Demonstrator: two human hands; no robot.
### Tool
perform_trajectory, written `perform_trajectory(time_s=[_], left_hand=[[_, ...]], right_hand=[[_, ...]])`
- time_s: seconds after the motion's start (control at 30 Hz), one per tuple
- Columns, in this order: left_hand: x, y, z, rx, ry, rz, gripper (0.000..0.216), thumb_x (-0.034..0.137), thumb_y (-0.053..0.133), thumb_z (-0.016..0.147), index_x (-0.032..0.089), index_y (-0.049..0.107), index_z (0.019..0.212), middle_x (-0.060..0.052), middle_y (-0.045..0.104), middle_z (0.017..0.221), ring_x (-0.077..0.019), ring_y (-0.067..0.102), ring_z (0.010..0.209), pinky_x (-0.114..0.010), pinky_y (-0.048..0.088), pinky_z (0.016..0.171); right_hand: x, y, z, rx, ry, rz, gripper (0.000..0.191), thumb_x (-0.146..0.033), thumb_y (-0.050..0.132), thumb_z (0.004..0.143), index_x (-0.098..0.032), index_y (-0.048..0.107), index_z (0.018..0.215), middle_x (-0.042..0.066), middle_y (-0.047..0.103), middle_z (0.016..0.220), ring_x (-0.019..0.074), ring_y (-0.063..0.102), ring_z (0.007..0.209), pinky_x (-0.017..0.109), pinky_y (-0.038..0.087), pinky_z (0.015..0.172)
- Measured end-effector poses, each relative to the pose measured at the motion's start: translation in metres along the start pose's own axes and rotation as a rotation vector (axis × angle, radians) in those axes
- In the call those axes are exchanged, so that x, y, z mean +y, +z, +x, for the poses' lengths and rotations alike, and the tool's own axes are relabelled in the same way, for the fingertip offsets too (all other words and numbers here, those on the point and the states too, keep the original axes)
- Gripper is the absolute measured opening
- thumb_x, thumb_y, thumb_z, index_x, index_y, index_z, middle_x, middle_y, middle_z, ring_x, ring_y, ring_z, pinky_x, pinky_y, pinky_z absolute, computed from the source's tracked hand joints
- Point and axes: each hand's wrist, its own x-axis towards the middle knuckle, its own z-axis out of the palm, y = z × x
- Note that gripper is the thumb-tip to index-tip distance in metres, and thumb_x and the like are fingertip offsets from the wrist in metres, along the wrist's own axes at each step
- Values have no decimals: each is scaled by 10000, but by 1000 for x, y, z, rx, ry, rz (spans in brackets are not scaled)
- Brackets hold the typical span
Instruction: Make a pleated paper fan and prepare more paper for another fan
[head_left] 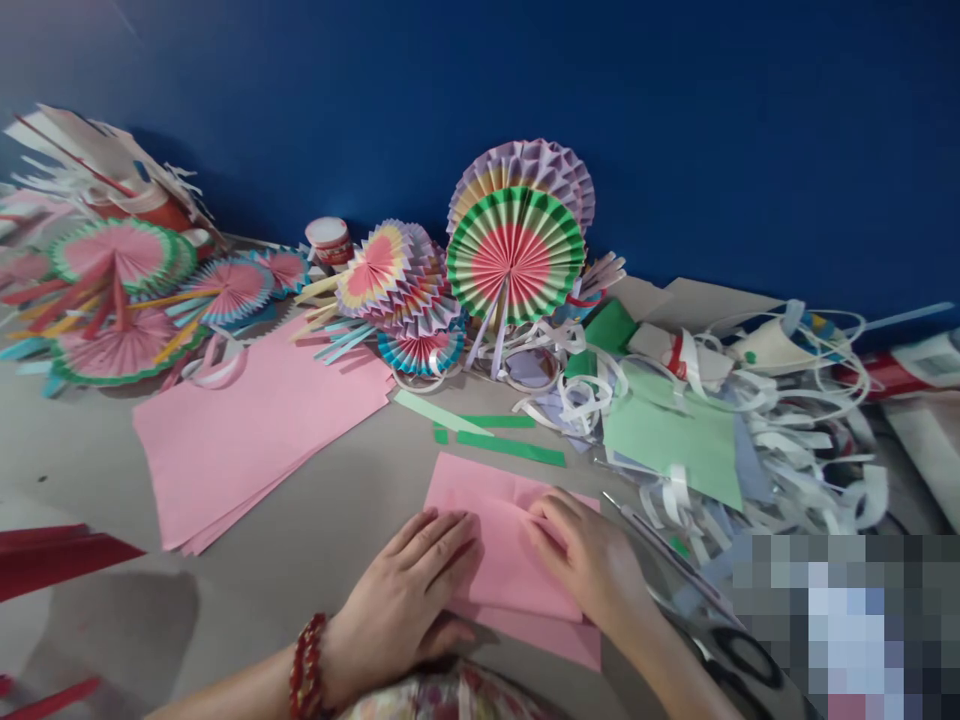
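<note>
The pink paper [510, 585] lies on the desk [300, 590] right in front of me, where both hands reach it easily. My left hand [405, 590] rests flat along its left side, fingers close together, probably to stop it sliding. My right hand [589, 555] has curled fingers at the upper right; I can't tell whether they pinch the paper or just press it. Scissors [712, 660] sit beside that forearm, presumably kept handy.
</note>
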Motion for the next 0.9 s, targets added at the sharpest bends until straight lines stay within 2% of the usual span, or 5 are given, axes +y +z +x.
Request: perform_trajectory(time_s=[0.33,0.5,0.7,0.9], left_hand=[[-2,2,0,6,10,49,705,634,420,956,139,446,1457,-100,401,1557,-255,329,1456,-441,218,1242],[-2,4,-1,-1,10,77,693,629,414,961,149,448,1459,-85,367,1577,-250,302,1470,-437,148,1258],[-1,4,0,29,2,20,680,611,447,955,146,453,1452,-109,420,1544,-261,337,1451,-445,261,1228],[-2,4,0,27,14,45,687,614,449,953,146,451,1457,-103,397,1559,-268,334,1450,-442,254,1229]], right_hand=[[0,2,-1,-22,46,35,202,-234,443,980,-231,533,800,4,631,785,147,610,686,262,386,631],[0,1,0,-18,48,37,224,-255,435,993,-227,534,794,7,625,780,146,607,681,263,374,625],[-2,1,0,-10,56,34,226,-255,434,990,-231,533,788,11,638,779,150,608,680,266,377,626],[-2,1,1,-6,52,29,217,-241,431,982,-233,536,792,8,637,775,150,610,676,267,379,621]])
